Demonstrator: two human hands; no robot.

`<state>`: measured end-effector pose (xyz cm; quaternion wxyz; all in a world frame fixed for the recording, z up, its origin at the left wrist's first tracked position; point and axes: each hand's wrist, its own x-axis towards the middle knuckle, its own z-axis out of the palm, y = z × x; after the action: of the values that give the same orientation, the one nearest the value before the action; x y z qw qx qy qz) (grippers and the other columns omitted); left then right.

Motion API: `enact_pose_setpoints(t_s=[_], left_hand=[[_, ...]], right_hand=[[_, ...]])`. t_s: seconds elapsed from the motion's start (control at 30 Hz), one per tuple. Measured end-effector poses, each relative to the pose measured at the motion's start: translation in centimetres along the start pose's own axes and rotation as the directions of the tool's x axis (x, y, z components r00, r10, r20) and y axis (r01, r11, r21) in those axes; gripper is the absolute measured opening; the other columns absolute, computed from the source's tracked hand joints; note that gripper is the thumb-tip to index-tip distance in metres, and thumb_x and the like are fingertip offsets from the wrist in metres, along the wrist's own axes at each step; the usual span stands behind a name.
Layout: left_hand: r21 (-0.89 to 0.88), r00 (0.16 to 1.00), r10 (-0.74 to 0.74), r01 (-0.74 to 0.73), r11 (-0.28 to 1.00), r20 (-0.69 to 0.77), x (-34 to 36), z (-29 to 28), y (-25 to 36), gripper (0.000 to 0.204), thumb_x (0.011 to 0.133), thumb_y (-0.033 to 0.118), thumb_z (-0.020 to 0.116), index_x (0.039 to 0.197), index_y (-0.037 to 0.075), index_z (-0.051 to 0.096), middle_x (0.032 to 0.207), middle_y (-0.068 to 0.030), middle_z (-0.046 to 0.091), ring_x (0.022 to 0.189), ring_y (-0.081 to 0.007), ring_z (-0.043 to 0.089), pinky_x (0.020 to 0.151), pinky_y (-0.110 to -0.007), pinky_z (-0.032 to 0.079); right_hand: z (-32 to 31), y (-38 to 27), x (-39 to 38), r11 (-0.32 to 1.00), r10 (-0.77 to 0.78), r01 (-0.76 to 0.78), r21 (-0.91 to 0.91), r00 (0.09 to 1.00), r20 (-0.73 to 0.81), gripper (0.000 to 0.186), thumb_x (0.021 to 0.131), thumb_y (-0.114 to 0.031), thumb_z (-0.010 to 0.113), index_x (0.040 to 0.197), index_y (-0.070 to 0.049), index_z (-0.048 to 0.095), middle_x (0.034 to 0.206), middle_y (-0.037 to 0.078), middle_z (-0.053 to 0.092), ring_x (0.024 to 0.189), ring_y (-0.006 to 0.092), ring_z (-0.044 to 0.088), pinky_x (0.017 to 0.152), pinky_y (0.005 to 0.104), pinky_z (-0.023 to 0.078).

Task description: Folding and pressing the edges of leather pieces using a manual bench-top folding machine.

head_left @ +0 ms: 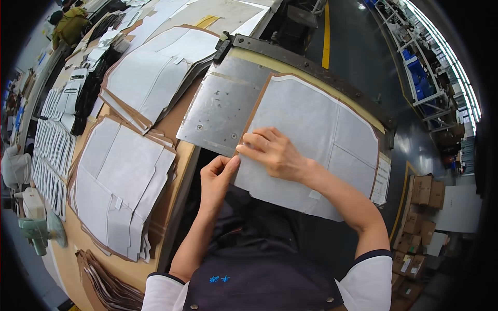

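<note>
A large pale grey sheet panel (pixel 301 119) with a brown edge lies across a metal plate (pixel 223 103) and hangs over its near side. My left hand (pixel 215 179) pinches the panel's left edge between thumb and forefinger. Just above it, my right hand (pixel 275 155) has its fingers bent together at the same brown edge, and its forearm crosses the panel. What lies under the right fingertips is hidden. Raised seam lines and a small tab show on the panel's face.
To the left, a table (pixel 111 269) carries two stacks of similar panels, a near stack (pixel 119 181) and a far stack (pixel 155 72). Brown folded pieces (pixel 104 285) lie at its near end. A dark metal bar (pixel 311 65) runs behind the plate. Cardboard boxes (pixel 423 192) stand right.
</note>
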<state>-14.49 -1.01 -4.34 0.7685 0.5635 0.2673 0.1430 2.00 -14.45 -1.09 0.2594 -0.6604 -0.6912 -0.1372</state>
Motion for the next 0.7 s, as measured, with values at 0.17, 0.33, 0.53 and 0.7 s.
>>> enact_pose_setpoints(t_s=[0.17,0.33,0.53,0.7], left_hand=[[0.033,0.999,-0.03,0.03,0.999,0.016,0.2,0.3,0.3,0.021,0.1,0.021,0.074,0.089,0.004,0.071,0.082,0.0073,0.064,0.076,-0.001,0.052,0.07,-0.02,0.039],[0.086,0.999,0.029,-0.031,0.996,0.028,-0.1,-0.2,0.7,0.026,0.102,0.026,0.073,0.094,0.001,0.073,0.082,0.0071,0.064,0.075,-0.0009,0.051,0.066,-0.02,0.039],[0.1,0.992,0.061,-0.072,0.992,0.109,-0.6,-1.9,2.9,0.03,0.108,0.024,0.063,0.123,-0.001,0.069,0.102,-0.0047,0.073,0.088,-0.0087,0.066,0.076,-0.024,0.054],[0.363,0.968,-0.021,-0.074,0.929,0.251,3.9,0.5,7.7,0.038,0.106,0.025,0.065,0.131,-0.005,0.065,0.095,-0.0072,0.073,0.08,-0.0092,0.066,0.068,-0.024,0.054]], right_hand=[[-0.2,0.2,-0.2,0.999,0.046,-0.047,0.012,0.997,0.067,0.04,0.084,-0.004,0.065,0.124,-0.005,0.066,0.122,0.011,0.061,0.112,0.0291,0.059,0.095,0.0414,0.049],[-3.8,-1.9,-1.1,0.826,0.482,-0.403,0.394,0.868,-0.122,0.044,0.088,0.001,0.066,0.132,-0.002,0.064,0.13,0.015,0.061,0.111,0.032,0.063,0.098,0.0425,0.049],[-11.5,-9.8,-19.7,0.318,0.701,-0.911,0.263,0.039,-0.712,0.023,0.108,-0.011,0.058,0.123,0.005,0.065,0.114,0.011,0.068,0.109,0.0185,0.064,0.095,0.0333,0.05],[-9.8,-14.6,-30.2,0.046,0.845,-0.766,0.642,-0.313,-0.434,0.025,0.107,-0.015,0.062,0.123,0.004,0.061,0.113,0.009,0.067,0.103,0.0162,0.064,0.091,0.0312,0.051]])
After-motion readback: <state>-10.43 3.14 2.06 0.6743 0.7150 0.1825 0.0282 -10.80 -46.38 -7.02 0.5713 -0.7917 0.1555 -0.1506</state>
